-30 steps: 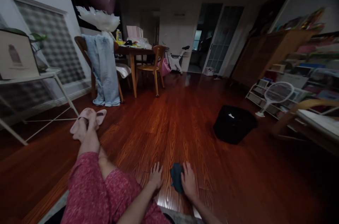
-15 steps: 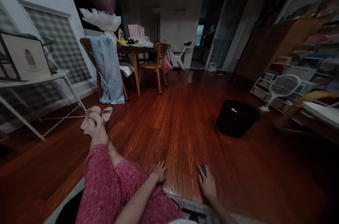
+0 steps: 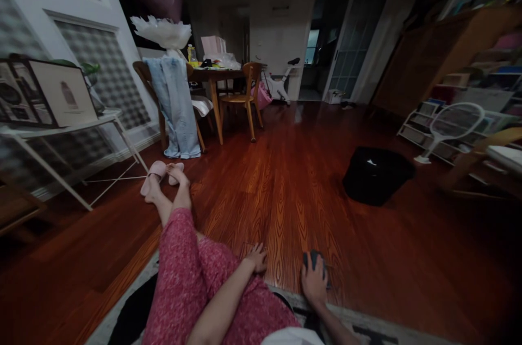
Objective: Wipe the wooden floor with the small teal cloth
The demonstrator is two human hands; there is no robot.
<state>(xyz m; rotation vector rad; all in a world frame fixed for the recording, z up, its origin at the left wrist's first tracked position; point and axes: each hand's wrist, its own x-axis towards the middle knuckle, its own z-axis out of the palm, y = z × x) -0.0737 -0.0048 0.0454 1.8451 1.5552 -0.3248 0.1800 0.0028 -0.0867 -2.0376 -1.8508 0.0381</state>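
At the lower right my right hand [image 3: 315, 282] lies over a small dark computer mouse [image 3: 314, 256] on the wooden floor, its fingers draped across the top. Most of the mouse is hidden beneath the hand. My left hand [image 3: 258, 258] rests palm down beside the pink trouser leg [image 3: 216, 263], fingers spread and holding nothing that I can see. Both legs stretch forward to the left, with the feet at a pair of pink slippers [image 3: 153, 175].
A black bin [image 3: 377, 176] stands on the floor to the right, near a white racket-shaped object [image 3: 455, 121]. Ahead are a wooden table [image 3: 204, 75] and a chair draped with jeans [image 3: 175, 105]. A white side table [image 3: 69, 126] stands left. A pale rug [image 3: 281, 291] lies underneath me.
The view has turned slightly left, so things sit farther right. The feet have uncrossed and moved onto the slippers. My right hand has settled more squarely over the mouse; my left hand stays put.
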